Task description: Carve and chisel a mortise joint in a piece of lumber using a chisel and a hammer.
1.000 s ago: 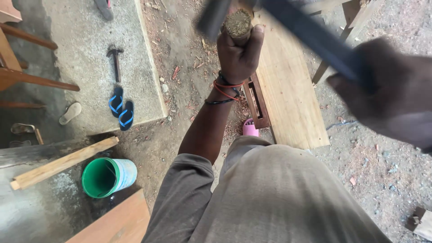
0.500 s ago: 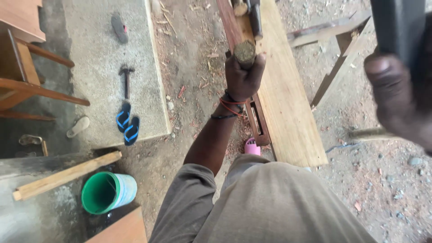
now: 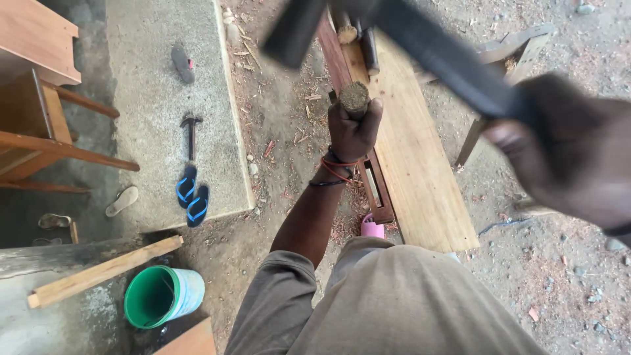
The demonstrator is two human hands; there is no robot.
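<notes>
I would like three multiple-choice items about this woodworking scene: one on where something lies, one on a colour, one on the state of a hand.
1. Where does the claw hammer lie?
A. on the grey concrete slab, just above the blue sandals
B. inside the bucket
C. on the long plank

2. What colour is the inside of the bucket?
A. red
B. green
C. yellow

3. What is the left hand doing?
A. resting flat and open on the plank
B. hanging free, holding nothing
C. closed around the round wooden handle of an upright tool

Answers:
1. A, the hammer lies on the slab beside the sandals, far from the plank.
2. B, the bucket's inner wall is plain green.
3. C, the fingers wrap the handle, whose round end shows above the fist.
</notes>
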